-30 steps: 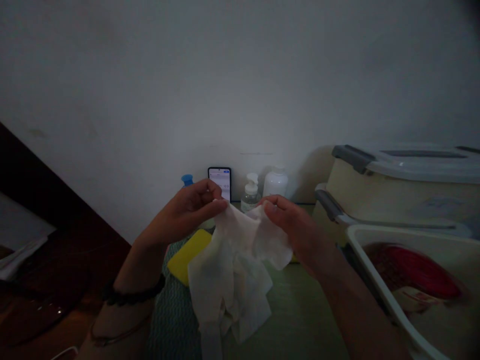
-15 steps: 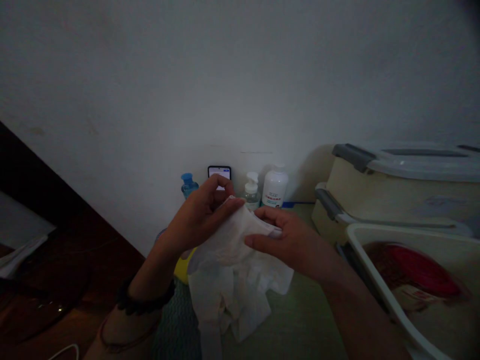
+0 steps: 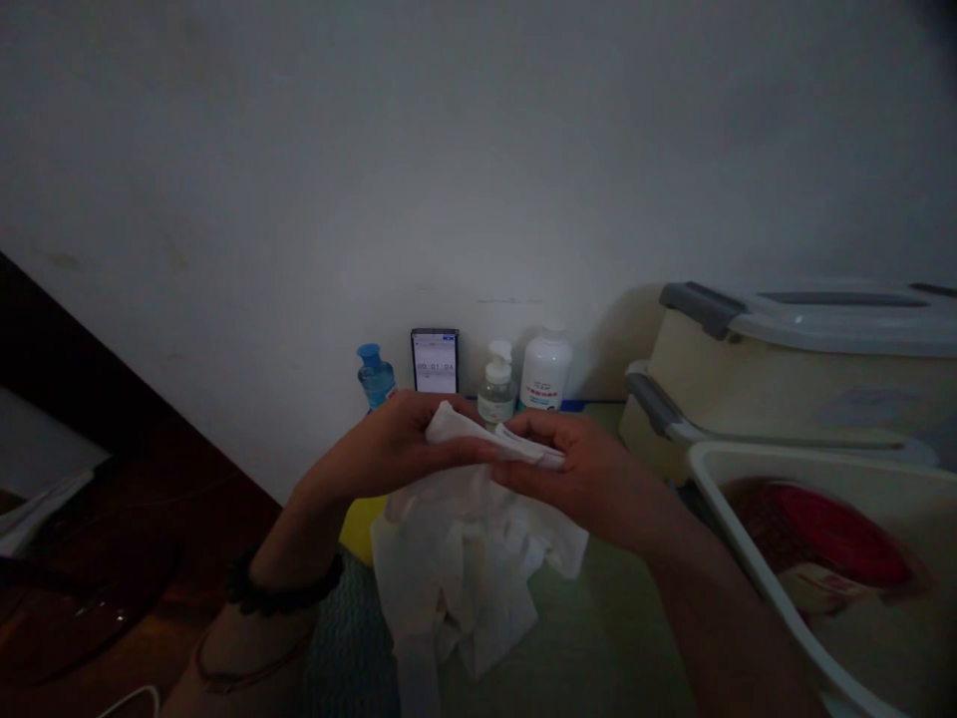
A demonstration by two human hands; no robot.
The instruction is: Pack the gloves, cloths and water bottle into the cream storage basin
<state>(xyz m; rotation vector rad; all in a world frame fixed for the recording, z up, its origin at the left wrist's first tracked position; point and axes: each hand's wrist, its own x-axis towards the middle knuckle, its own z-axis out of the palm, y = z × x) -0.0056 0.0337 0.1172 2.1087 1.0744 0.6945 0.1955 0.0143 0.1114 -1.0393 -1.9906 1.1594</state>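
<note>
A thin, crumpled white cloth (image 3: pixel 464 558) hangs from both my hands over the table, its loose flaps spreading downward. I cannot make out whether it is a garment. My left hand (image 3: pixel 419 439) is closed on its upper edge, the thumb lying along the front and the fingers behind. At the right end of that edge, my right hand (image 3: pixel 579 469) pinches a folded layer between thumb and fingers. The two thumbs nearly meet at the middle of the fold. Most of the left fingers are hidden behind the cloth.
Against the wall stand a blue bottle (image 3: pixel 375 377), a phone (image 3: pixel 435 361), a clear pump bottle (image 3: pixel 497 384) and a white bottle (image 3: pixel 547 369). Stacked storage boxes (image 3: pixel 778 379) and an open bin (image 3: pixel 707 489) holding a red-lidded container (image 3: pixel 837 538) are at right. Something yellow (image 3: pixel 359 529) lies left.
My left hand has come down from the raised top of the cloth, and the upper edge is now folded lower and flatter. The phone's screen shows more fully. My right hand stays nearly in place.
</note>
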